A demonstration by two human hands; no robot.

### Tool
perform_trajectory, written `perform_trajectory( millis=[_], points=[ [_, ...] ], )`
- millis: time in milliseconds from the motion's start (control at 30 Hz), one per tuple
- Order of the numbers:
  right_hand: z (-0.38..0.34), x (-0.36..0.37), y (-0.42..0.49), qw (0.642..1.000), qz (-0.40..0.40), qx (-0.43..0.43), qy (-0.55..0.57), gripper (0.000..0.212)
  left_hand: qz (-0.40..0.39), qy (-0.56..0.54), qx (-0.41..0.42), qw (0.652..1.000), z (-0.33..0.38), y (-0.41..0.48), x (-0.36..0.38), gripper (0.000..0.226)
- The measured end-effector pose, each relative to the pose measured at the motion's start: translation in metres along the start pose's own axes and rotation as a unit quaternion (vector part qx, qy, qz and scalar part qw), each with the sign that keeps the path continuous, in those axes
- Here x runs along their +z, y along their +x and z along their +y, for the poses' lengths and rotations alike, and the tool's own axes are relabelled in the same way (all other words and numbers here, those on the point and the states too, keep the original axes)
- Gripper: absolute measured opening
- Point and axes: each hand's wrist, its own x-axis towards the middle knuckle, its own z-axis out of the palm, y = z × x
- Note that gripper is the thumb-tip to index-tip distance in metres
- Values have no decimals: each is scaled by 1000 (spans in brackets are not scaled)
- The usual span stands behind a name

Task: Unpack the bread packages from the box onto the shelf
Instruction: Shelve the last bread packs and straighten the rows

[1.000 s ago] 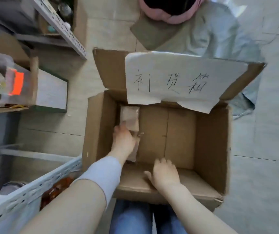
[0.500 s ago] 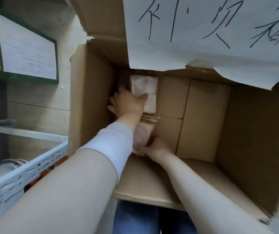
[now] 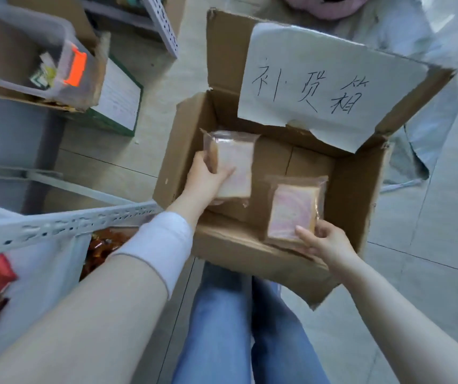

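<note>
Rising newly from the brown cardboard box point(image 3: 360, 189), left hand point(image 3: 208, 180) and right hand point(image 3: 326, 243) each had a closed grip on a clear-wrapped pinkish bread package point(image 3: 237, 164), ready for the grey perforated shelf point(image 3: 56, 225).

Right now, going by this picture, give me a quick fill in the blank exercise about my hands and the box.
1. The left hand grips the first bread package and the right hand grips the second bread package, making ____ packages in all.
2. Both are held over the open ____ box.
3. The sheet of paper with handwriting sits on the box's far ____.

Missing words: two; cardboard; flap.
</note>
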Motion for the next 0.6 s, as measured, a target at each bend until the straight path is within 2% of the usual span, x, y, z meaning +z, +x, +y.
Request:
perform_trajectory(
  millis=[67, 133, 200, 300, 467, 600],
  points=[
    [-8, -1, -37, 999, 5, -45, -15, 15, 10, -78, 13, 997, 1, -56, -29, 58],
    [-23, 6, -84, 993, -2, -100, -68, 13, 36, -129, 40, 990, 2, -119, -70, 54],
    [-44, 20, -141, 984, -20, -150, -95, 14, 82, -180, 68, 978, 6, -186, -117, 44],
    [-79, 58, -227, 961, -72, -239, -120, 26, 152, -276, 126, 941, 8, -285, -192, 23],
    [-117, 153, -363, 906, -192, -353, -134, 21, 301, -299, 226, 877, -10, -438, -310, 13],
    [-115, 247, -465, 843, -281, -429, -161, 9, 412, -294, 279, 816, -68, -550, -399, 12]
  ],
)
